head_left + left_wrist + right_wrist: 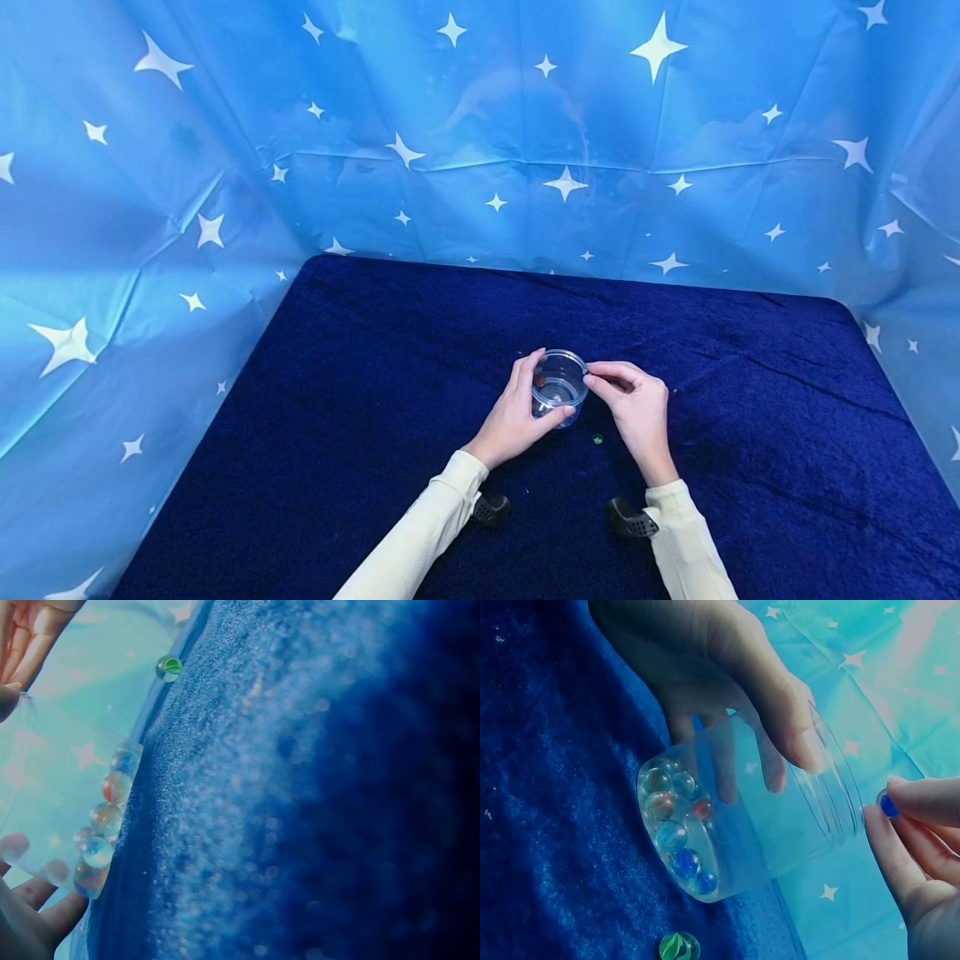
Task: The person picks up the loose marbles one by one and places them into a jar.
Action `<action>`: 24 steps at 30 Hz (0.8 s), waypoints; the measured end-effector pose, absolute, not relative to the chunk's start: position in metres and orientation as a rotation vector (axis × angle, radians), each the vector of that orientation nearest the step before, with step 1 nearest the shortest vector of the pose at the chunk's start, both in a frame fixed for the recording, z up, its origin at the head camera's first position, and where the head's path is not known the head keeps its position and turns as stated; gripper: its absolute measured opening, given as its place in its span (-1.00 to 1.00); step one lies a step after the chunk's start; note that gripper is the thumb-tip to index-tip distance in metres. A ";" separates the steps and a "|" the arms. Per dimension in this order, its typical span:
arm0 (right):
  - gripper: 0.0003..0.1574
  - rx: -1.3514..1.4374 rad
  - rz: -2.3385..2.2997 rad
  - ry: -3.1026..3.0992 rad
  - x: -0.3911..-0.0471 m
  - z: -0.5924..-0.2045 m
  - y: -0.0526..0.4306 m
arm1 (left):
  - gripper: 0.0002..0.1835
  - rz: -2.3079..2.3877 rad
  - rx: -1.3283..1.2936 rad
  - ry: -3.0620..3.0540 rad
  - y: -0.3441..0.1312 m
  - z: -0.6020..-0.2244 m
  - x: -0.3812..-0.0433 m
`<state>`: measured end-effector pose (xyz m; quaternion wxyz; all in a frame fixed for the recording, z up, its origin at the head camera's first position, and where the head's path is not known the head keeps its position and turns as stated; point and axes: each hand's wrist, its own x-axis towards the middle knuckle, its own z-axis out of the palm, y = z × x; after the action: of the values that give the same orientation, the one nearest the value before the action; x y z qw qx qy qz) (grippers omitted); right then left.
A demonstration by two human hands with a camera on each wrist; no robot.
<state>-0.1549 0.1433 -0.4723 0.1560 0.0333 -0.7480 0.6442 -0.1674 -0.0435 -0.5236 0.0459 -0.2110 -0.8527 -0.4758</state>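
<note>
A clear plastic jar (558,379) without a lid stands on the dark blue cloth, with several glass marbles (672,836) at its bottom. My left hand (517,417) grips the jar around its side, thumb near the rim. Beside the rim, my right hand (633,404) pinches a blue marble (888,805) between thumb and fingertips. In the right wrist view those fingertips are right by the jar's mouth; whether they touch the rim I cannot tell. A green marble (597,438) lies on the cloth, outside the jar and between my two wrists.
Dark blue velvety cloth (360,400) covers the table. A blue curtain (480,108) with white stars hangs behind it and along the sides. Black wrist devices (633,518) sit below both hands. A tiny reddish speck (674,390) shows right of the right hand.
</note>
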 end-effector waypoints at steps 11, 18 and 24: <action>-0.84 0.063 1.824 -2.181 -0.154 -0.460 0.133 | -0.02 -1.448 -0.649 -2.603 -0.043 -0.524 -0.168; -0.85 0.098 1.806 -2.172 -0.161 -0.473 0.136 | -0.02 -1.444 -0.650 -2.599 -0.043 -0.524 -0.168; -0.85 0.125 1.782 -2.178 -0.160 -0.471 0.136 | -0.03 -1.438 -0.648 -2.599 -0.043 -0.525 -0.169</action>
<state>-0.1603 0.1355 -0.4711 0.1614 0.0439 -0.7630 0.6244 -0.1686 -0.0432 -0.5250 0.0508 -0.2129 -0.8538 -0.4723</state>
